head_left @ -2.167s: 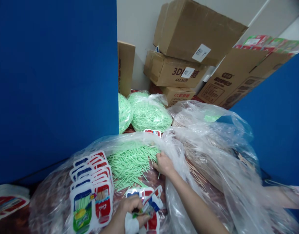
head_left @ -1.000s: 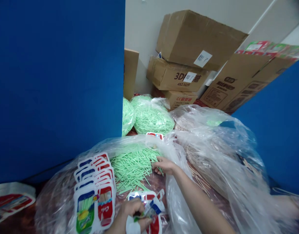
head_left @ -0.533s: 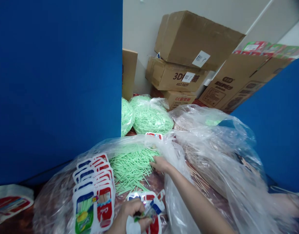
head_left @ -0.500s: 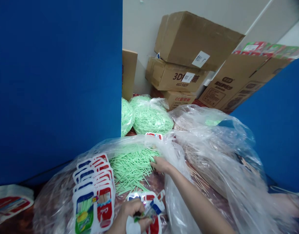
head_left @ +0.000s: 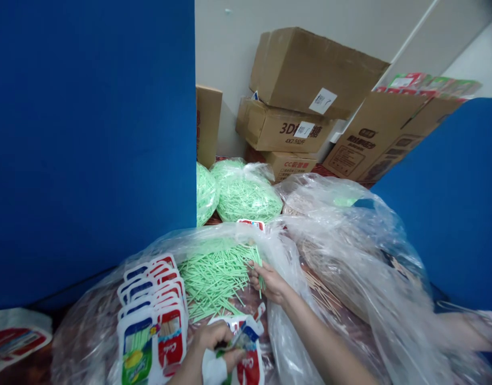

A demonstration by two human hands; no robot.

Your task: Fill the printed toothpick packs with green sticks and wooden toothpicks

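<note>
My right hand (head_left: 273, 283) pinches a few thin green sticks (head_left: 260, 262) at the right edge of a loose green stick pile (head_left: 214, 275), which lies on a clear plastic bag (head_left: 284, 315). Low in the view, my left hand (head_left: 214, 345) is closed on a printed double packet (head_left: 250, 361) with a red cola half; its upper edge gapes and crumples near my fingers. Part of that packet is hidden by the hand. To the left, a fanned row of similar green-and-red packets (head_left: 171, 342) overlaps, some showing sticks through their fronts.
Tied bags of green sticks (head_left: 246, 198) stand behind the pile. Brown sticks (head_left: 322, 291) lie at the right beside bunched clear plastic (head_left: 350, 256). Cardboard boxes (head_left: 302, 75) are stacked at the back. Blue panels (head_left: 89, 133) flank both sides; more packets (head_left: 19, 337) sit far left.
My right hand has drawn back slightly from the green pile and turned, with a few green sticks now showing in its fingers. My left hand still grips the packet.
</note>
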